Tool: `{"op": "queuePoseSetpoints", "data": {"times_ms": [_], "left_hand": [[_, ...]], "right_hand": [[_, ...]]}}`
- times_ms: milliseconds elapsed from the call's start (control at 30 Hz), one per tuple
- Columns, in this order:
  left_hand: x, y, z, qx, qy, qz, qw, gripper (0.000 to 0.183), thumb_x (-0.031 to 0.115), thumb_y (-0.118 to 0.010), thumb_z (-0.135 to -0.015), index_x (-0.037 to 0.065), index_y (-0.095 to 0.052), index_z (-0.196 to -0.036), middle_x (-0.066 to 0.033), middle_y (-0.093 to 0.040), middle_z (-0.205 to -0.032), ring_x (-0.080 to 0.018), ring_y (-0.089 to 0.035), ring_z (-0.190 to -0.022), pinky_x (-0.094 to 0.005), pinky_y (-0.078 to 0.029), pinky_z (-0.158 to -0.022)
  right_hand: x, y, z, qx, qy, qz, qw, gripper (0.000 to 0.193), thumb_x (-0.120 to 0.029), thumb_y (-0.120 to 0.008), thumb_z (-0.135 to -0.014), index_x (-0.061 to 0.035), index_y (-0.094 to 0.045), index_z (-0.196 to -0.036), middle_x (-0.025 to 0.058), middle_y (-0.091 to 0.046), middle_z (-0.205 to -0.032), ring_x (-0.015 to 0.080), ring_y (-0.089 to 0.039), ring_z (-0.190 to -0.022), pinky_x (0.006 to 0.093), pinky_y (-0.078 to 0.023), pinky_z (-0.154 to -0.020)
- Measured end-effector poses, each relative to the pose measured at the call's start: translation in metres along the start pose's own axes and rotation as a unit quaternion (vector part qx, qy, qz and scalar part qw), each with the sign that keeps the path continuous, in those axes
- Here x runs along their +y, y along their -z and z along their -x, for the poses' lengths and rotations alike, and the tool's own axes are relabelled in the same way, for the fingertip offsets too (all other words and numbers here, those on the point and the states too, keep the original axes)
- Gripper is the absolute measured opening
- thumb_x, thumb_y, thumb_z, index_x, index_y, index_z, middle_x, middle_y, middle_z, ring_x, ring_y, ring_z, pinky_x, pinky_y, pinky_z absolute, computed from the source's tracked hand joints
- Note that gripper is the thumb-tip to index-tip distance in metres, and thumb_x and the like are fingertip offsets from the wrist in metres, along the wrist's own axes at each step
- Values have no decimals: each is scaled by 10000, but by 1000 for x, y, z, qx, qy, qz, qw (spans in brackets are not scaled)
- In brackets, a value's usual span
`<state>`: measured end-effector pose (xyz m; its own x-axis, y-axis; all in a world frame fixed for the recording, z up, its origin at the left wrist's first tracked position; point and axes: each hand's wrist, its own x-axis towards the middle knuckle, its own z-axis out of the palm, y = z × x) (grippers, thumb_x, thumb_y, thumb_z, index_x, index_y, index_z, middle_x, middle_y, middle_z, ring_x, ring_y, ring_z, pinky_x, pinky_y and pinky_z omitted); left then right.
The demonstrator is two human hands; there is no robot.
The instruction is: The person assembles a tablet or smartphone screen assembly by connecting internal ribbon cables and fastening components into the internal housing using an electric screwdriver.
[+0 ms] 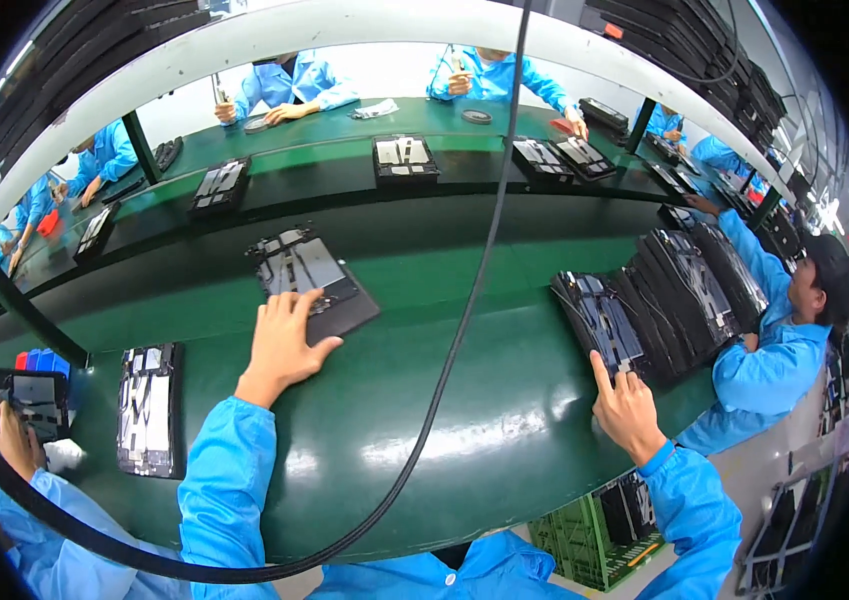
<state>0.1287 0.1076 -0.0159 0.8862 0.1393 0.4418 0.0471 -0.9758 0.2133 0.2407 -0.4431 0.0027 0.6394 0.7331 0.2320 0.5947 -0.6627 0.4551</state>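
My left hand lies on the near end of an opened tablet, whose inner parts, silver plates and dark flat cables, face up. Its fingers rest on the tablet and the thumb is spread to the side. That tablet sits askew on the far side of the green table. At the right, my right hand has its index finger stretched out against the near end of an opened tablet, the leftmost in a leaning row of dark tablets. Its other fingers are loosely bent, with nothing visible in them.
Another opened tablet lies left on the green table. A black cable hangs across the view. Beyond runs a dark conveyor carrying several tablets. Co-workers in blue sit around; one person is close right. A green crate stands below.
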Motion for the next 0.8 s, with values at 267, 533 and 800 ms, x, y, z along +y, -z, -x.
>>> {"op": "queuePoseSetpoints", "data": {"times_ms": [267,533,800], "left_hand": [[-105,-26,-11,59,75,-26,995,463,134,-891,-811,107,-688,-1227,-105,-668,-1121,-354,-626,-1112,-486,-477,-935],[-30,-8,11,177,-21,14,984,274,-13,-697,-867,58,-734,-1129,-162,-712,-1113,-403,-653,-1132,-513,-490,-1001],[79,-9,54,-38,-45,297,953,698,105,-745,-885,67,-569,-1559,-224,-607,-1510,-424,-528,-1449,-546,-362,-1282]], "right_hand": [[-79,88,-30,196,213,17,957,624,-48,-703,-846,-144,-711,-1462,28,-510,-725,195,-596,-650,351,-505,-553],[-208,122,-34,286,406,-84,864,685,43,-726,-848,-191,-657,-1488,-49,-398,-675,95,-470,-624,271,-298,-564],[-177,90,-113,220,215,-481,821,432,-189,-810,-796,-78,-739,-1208,116,-707,-910,311,-691,-774,433,-572,-642]]}}
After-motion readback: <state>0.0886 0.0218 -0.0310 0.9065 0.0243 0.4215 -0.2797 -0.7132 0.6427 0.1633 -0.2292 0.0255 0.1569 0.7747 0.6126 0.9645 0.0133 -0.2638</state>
